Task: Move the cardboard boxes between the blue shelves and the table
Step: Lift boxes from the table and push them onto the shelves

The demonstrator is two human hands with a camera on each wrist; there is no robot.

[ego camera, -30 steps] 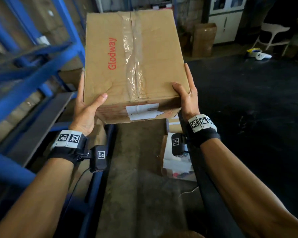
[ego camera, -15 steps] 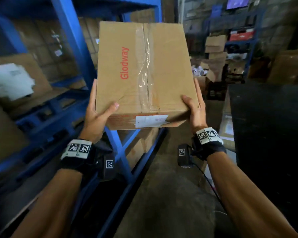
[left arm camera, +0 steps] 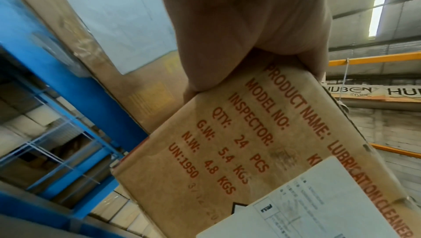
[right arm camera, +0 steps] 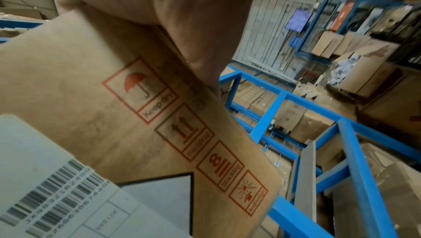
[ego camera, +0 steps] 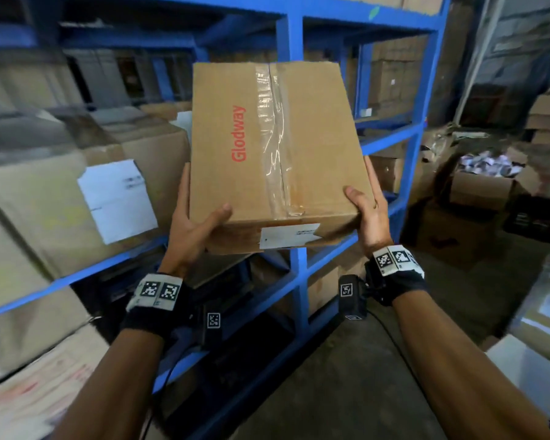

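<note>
The person holds a cardboard box [ego camera: 277, 154] up in front of the blue shelves [ego camera: 294, 42], clear of any shelf, one hand on each side near its closest corners. The left hand [ego camera: 192, 231] clasps the left side, fingers flat along the wall and the thumb [ego camera: 218, 214] hooked over the top edge. The right hand [ego camera: 370, 211] mirrors it on the right side, thumb laid over the top, fingers running up the wall. Neither hand closes fully; each presses the box between palm and thumb. The top of the box carries red "Glodway" lettering and a strip of clear tape [ego camera: 275, 134] down its middle; a white label [ego camera: 288, 235] sits on the near face. Other cartons [ego camera: 45, 198] stand on the shelf to the left, one bearing a white sheet [ego camera: 118, 201].
</note>
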